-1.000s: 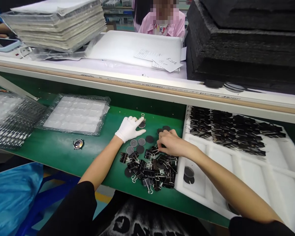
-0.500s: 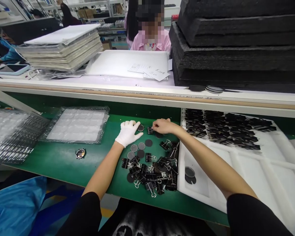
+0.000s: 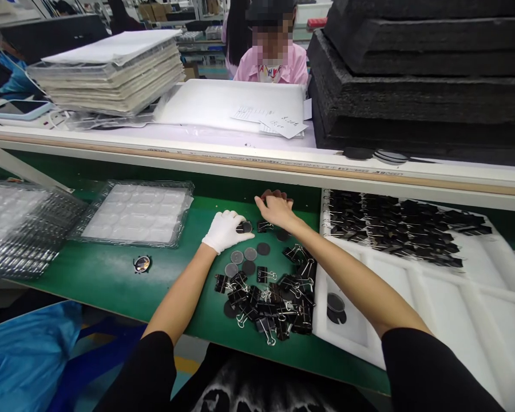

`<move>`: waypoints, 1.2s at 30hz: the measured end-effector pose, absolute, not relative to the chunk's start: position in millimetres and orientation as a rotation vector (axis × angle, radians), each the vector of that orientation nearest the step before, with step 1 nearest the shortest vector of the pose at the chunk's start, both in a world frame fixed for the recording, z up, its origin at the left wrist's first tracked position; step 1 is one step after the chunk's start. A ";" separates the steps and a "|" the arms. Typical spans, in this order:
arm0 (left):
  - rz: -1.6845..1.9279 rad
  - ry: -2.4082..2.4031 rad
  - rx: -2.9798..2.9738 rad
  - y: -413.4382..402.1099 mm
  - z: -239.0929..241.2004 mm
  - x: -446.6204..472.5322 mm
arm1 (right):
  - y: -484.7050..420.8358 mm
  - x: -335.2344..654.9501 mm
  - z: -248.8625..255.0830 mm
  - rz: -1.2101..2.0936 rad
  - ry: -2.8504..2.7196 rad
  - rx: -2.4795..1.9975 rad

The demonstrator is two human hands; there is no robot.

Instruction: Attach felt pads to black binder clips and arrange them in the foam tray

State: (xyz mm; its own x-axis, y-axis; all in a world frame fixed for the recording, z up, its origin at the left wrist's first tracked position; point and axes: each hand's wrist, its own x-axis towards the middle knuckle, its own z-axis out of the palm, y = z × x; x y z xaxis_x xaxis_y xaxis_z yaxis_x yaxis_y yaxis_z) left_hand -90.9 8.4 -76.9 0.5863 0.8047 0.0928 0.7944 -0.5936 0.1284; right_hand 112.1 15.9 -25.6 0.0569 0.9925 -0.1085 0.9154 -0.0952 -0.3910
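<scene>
My left hand [image 3: 226,232], in a white glove, rests on the green table with thumb and fingers closed about the edges of a small dark round disc [image 3: 245,227]. My bare right hand [image 3: 276,209] is lifted just behind a black binder clip [image 3: 265,227]; its fingers are apart, slightly blurred, and hold nothing visible. Another dark disc [image 3: 282,234] lies under the right wrist. Between my forearms, several loose grey and black discs [image 3: 249,267] lie beside a heap of black binder clips [image 3: 274,303] with silver wire handles.
A white foam tray [image 3: 360,337] at right carries rows of black clips [image 3: 390,229] and loose discs. Clear plastic trays [image 3: 133,214] lie at left, near a small round watch-like piece [image 3: 142,264]. A shelf edge [image 3: 223,159] crosses behind; a person in pink sits beyond.
My right hand has let go of the binder clip and moved up and back from it. My left hand has closed about the disc. The view has shifted slightly.
</scene>
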 end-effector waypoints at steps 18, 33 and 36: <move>0.352 1.398 2.625 8.3 -87.2 -76.0 | 28.6 108.3 -94.7 0.524 -1.657 -2.032; 0.356 1.308 2.633 9.9 -87.9 -66.0 | 26.2 104.5 -88.2 0.586 -1.604 -2.063; 0.405 1.311 2.576 9.1 -88.8 -68.1 | 27.6 109.3 -75.6 0.662 -1.553 -2.072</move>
State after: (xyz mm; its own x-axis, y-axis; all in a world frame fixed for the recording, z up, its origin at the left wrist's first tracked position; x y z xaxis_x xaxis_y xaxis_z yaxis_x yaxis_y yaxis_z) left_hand -68.1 9.1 -88.8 0.5636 0.8137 0.1424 0.7522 -0.5768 0.3187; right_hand 109.3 27.6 -75.6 0.2452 0.9642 -0.1008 0.7405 -0.2534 -0.6224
